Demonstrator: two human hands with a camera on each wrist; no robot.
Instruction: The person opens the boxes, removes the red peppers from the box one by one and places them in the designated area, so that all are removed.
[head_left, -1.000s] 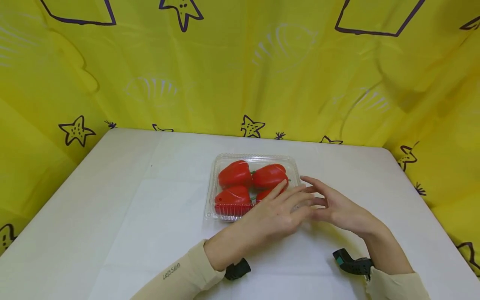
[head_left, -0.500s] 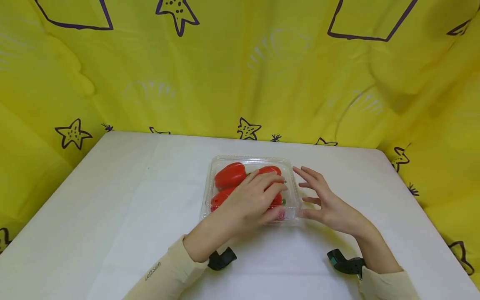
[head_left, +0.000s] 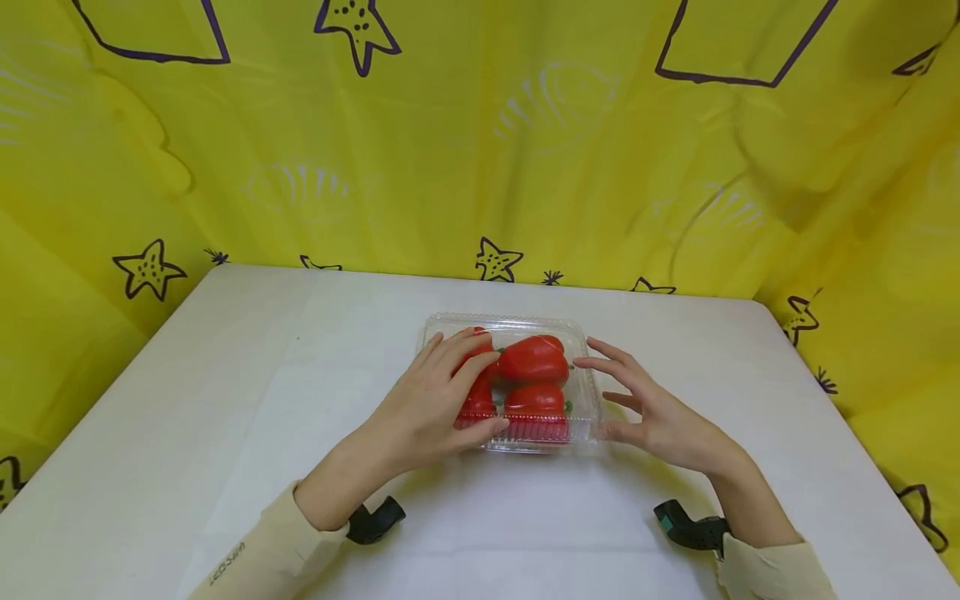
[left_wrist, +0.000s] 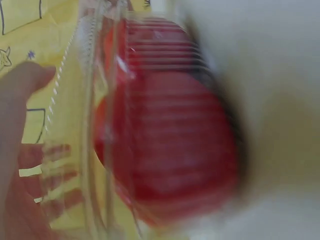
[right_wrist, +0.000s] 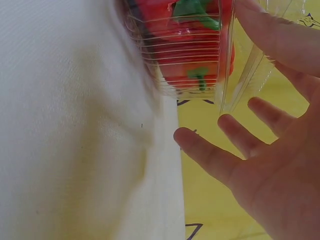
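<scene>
- You have two hands: the left hand and the right hand.
- Before you is one clear plastic container.
- You can plainly count two red peppers on its right side; more red shows around your left hand, which hides too much to number it.
- In your right wrist view, you can count two green stems.
- You wear two pale sleeves.
- You have two black wrist devices, one per arm.
- You work over one white table.
- Facing you are three small spiky marks on yellow cloth.
</scene>
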